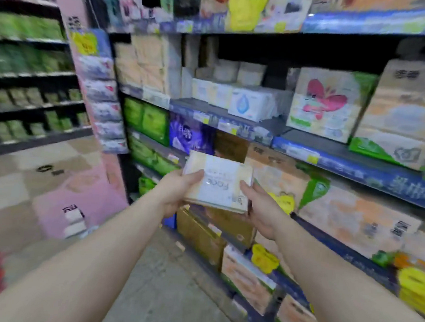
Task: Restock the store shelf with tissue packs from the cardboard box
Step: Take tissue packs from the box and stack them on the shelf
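Item: flat cream-and-white plastic-wrapped tissue pack (217, 182), printed face up, lettering upside down to the wearer. Held level at frame centre, in front of the store shelf (270, 129), clear of every ledge.

Left hand (177, 192): at the pack's 9 o'clock edge; thumb laid over the top face, remaining fingers hidden beneath, clamped on the pack. Likely so placed to bear the weight from under.

Right hand (259, 204): at the pack's 4 o'clock corner; thumb on top, fingers curled under and round the edge, gripping. Probably two-handed to keep the soft pack flat and square for sliding in.

Destination, judged: open grey ledge at 12 o'clock, beside the white tissue packs with a blue drop emblem (251, 104); gaps there suggest a slot to fill.

Also present: cream wrapped bundles (147, 62) at 11 o'clock; pink-flower printed pack (324, 103) at 2 o'clock; purple pack (190, 134) just above the held item; brown cartons (202, 232) at 6 o'clock.

Cardboard supply box: not identifiable. View blurred.
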`<state>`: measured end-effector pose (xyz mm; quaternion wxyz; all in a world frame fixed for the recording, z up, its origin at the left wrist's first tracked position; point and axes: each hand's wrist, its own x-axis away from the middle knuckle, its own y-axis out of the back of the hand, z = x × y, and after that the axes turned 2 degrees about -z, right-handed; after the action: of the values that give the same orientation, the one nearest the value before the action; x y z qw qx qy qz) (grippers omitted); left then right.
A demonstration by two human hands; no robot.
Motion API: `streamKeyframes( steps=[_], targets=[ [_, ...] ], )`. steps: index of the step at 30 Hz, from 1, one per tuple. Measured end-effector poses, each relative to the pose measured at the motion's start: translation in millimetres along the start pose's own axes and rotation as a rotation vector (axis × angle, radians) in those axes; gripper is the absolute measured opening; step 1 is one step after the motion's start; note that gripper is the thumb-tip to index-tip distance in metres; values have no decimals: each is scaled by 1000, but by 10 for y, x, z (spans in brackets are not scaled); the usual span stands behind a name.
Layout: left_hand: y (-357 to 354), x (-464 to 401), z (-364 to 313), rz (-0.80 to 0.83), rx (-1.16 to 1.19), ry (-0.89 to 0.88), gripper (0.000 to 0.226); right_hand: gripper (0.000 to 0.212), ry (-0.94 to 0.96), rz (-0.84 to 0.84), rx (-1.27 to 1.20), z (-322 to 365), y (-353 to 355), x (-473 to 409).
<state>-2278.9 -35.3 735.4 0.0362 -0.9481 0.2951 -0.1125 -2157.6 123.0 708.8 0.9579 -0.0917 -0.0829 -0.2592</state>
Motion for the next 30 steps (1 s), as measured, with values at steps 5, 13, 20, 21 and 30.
streamKeyframes(
  steps=[5, 13, 20, 21, 30],
  targets=[
    [765, -499, -263, -90, 78, -31, 27, 27, -19, 166, 40, 207, -738, -722],
    [1141, -1804, -823, -78, 24, -173, 17, 30, 46, 235, 73, 729, -1068, -2145],
    [1148, -3154, -1678, -1, -27, -231, 28, 31, 246, 104, 332, 1720, -988, -3396],
    [1142, -3325, -1755, 27, -12, -231, 31, 31, 270, 86, 358, 1793, -979, -3534],
    [961, -4823, -2213, 260, -103, -264, 32, 39, 370, -252, 457, 1933, -832, -4620]
  ],
)
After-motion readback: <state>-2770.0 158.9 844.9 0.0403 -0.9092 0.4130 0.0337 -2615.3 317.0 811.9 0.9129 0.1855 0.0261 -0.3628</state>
